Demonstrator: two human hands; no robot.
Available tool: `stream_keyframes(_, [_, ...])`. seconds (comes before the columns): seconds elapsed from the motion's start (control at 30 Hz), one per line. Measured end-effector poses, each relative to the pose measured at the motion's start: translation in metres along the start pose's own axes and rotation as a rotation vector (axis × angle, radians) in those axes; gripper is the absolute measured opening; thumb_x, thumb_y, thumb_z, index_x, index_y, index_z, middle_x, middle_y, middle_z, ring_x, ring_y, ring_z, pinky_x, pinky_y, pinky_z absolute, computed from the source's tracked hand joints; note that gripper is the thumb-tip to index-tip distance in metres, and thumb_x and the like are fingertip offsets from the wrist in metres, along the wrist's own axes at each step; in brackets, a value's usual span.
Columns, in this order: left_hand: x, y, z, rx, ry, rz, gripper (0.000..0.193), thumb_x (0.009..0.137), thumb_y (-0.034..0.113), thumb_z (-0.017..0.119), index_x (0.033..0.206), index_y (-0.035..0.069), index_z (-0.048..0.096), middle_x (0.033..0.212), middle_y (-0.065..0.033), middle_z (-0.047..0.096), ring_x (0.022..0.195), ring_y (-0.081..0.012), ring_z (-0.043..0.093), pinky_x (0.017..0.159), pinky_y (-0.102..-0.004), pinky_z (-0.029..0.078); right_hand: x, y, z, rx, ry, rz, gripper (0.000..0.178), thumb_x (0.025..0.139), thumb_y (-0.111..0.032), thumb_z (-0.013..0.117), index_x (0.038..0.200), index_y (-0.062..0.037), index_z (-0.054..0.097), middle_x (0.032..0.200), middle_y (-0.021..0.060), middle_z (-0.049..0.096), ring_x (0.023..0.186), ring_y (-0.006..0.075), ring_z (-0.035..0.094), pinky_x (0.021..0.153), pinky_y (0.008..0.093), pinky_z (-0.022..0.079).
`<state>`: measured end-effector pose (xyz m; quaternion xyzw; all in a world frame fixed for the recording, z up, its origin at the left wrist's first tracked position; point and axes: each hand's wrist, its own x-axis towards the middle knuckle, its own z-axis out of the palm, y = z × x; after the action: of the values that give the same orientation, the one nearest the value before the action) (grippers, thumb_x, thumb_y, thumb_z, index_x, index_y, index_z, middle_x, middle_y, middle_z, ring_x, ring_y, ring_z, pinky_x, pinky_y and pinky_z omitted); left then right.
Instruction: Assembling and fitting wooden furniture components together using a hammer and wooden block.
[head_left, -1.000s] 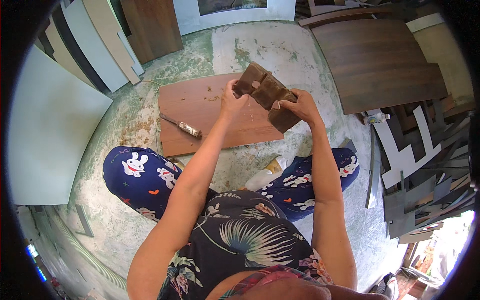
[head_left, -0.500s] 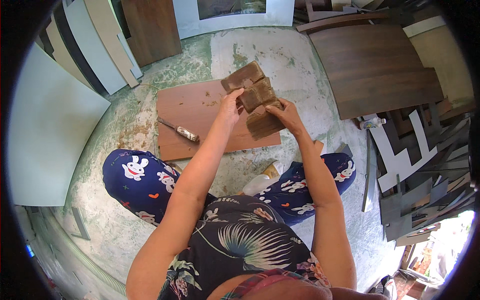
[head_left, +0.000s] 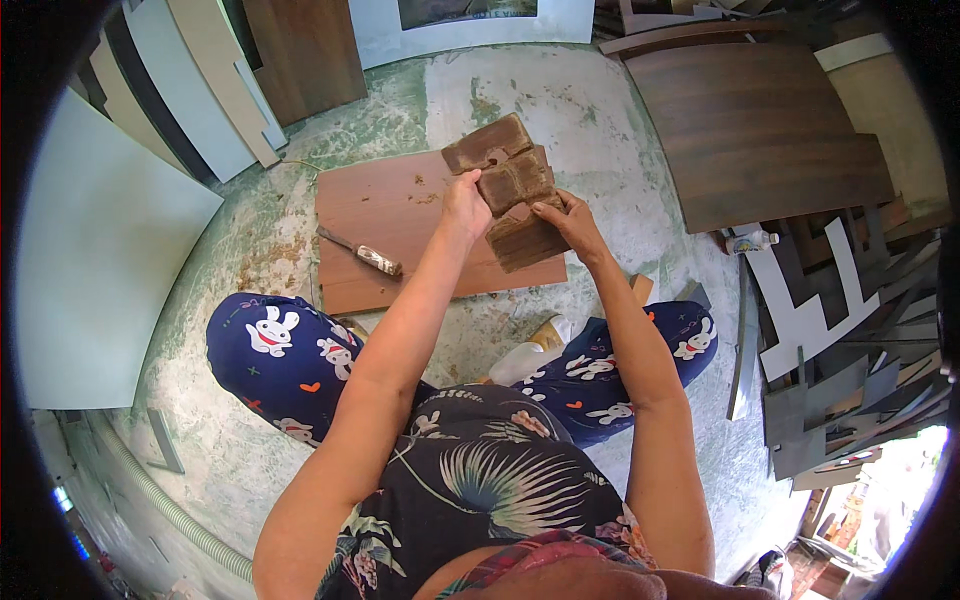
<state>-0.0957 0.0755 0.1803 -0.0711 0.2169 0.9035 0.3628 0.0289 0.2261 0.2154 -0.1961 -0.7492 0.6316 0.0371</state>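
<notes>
Both my hands hold up a brown, rough-edged wooden piece (head_left: 515, 185) made of three stepped blocks, with a small dark hole near its upper section. My left hand (head_left: 468, 205) is closed on its left edge at the middle block. At the right edge, my right hand (head_left: 573, 226) pinches it near the lower block, thumb on top; the fingers underneath are hidden. Below the piece, a reddish-brown board (head_left: 385, 215) lies on the floor. On that board's left side rests a chisel (head_left: 372, 260) with a worn, light-coloured handle.
Brown crumbs (head_left: 272, 262) are scattered on the floor left of the board. Tall panels (head_left: 115, 250) lean at the left. A dark brown panel (head_left: 750, 130) and a pile of offcuts (head_left: 850, 390) fill the right side. A ribbed hose (head_left: 170, 510) runs along the lower left.
The wooden piece has turned slightly in my hands. My left thumb has shifted down off its face toward the edge. The whole view has moved a little.
</notes>
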Motion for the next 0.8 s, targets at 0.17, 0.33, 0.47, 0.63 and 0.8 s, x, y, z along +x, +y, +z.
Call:
stream_keyframes(0.17, [0.006, -0.004, -0.004, -0.102, -0.072, 0.002, 0.035, 0.096, 0.011, 0.036, 0.128, -0.002, 0.044, 0.131, -0.0162, 0.052, 0.124, -0.0298, 0.050, 0.109, -0.0491, 0.037, 0.001, 0.006, -0.006, 0.022, 0.028, 0.023, 0.041, 0.084, -0.026, 0.072, 0.114, 0.0009, 0.064, 0.097, 0.0061, 0.069, 0.085, 0.0129, 0.063, 0.078, 0.0285, 0.050])
stream_keyframes(0.33, [0.009, 0.006, -0.013, -0.088, -0.003, 0.020, 0.045, 0.097, 0.025, 0.041, 0.133, -0.002, 0.041, 0.134, -0.0179, 0.050, 0.126, -0.0317, 0.047, 0.110, -0.0501, 0.034, 0.006, 0.011, 0.000, 0.192, 0.031, 0.113, 0.040, 0.088, -0.026, 0.068, 0.116, 0.0016, 0.063, 0.101, 0.0059, 0.067, 0.089, 0.0128, 0.061, 0.080, 0.0281, 0.049])
stream_keyframes(0.47, [-0.003, -0.006, 0.002, 0.331, 0.055, -0.016, 0.056, 0.094, 0.041, 0.052, 0.132, 0.000, 0.043, 0.131, -0.0160, 0.052, 0.126, -0.0280, 0.046, 0.107, -0.0470, 0.035, 0.011, 0.032, -0.002, 0.161, 0.044, 0.119, 0.040, 0.089, -0.027, 0.066, 0.116, 0.0026, 0.062, 0.101, 0.0056, 0.067, 0.090, 0.0125, 0.060, 0.079, 0.0283, 0.048])
stream_keyframes(0.63, [-0.003, -0.031, -0.028, 0.751, 0.152, -0.058, 0.061, 0.090, 0.041, 0.059, 0.132, 0.000, 0.043, 0.127, -0.0126, 0.054, 0.114, -0.0242, 0.054, 0.095, -0.0469, 0.041, 0.016, 0.043, 0.007, -0.269, 0.127, -0.122, 0.042, 0.085, -0.024, 0.065, 0.117, 0.0026, 0.060, 0.103, 0.0189, 0.068, 0.095, 0.0308, 0.065, 0.084, 0.0380, 0.049])
stream_keyframes(0.8, [-0.001, -0.053, -0.074, 0.902, 0.391, -0.159, 0.045, 0.087, 0.029, 0.061, 0.121, 0.000, 0.054, 0.118, -0.0110, 0.058, 0.099, -0.0220, 0.058, 0.075, -0.0408, 0.047, 0.007, 0.060, 0.021, -0.533, 0.174, -0.127, 0.038, 0.085, -0.021, 0.062, 0.118, -0.0031, 0.058, 0.100, 0.0246, 0.066, 0.096, 0.0404, 0.063, 0.084, 0.0437, 0.049])
